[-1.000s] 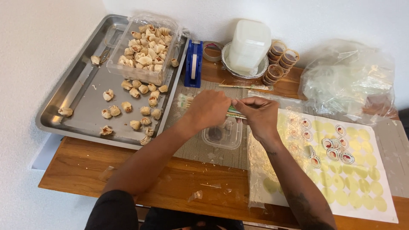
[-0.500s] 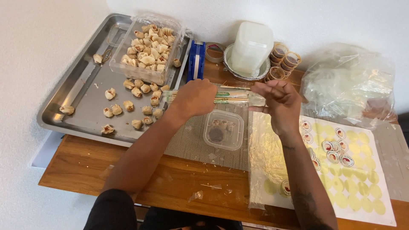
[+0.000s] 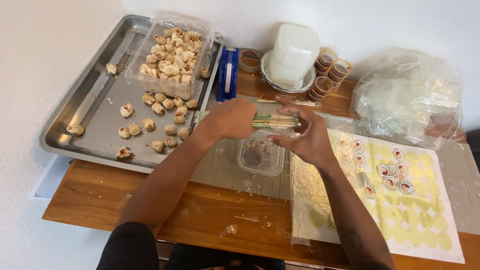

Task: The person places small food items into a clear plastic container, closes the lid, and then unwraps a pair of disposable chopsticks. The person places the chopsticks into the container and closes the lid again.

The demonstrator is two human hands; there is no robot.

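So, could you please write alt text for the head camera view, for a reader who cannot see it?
Seen from above, a left hand and right hand hold a bundle of wrapped chopsticks over a small lidded plastic box on a wooden table. To the left is a metal tray with dumplings; to the right, a sheet of round stickers.
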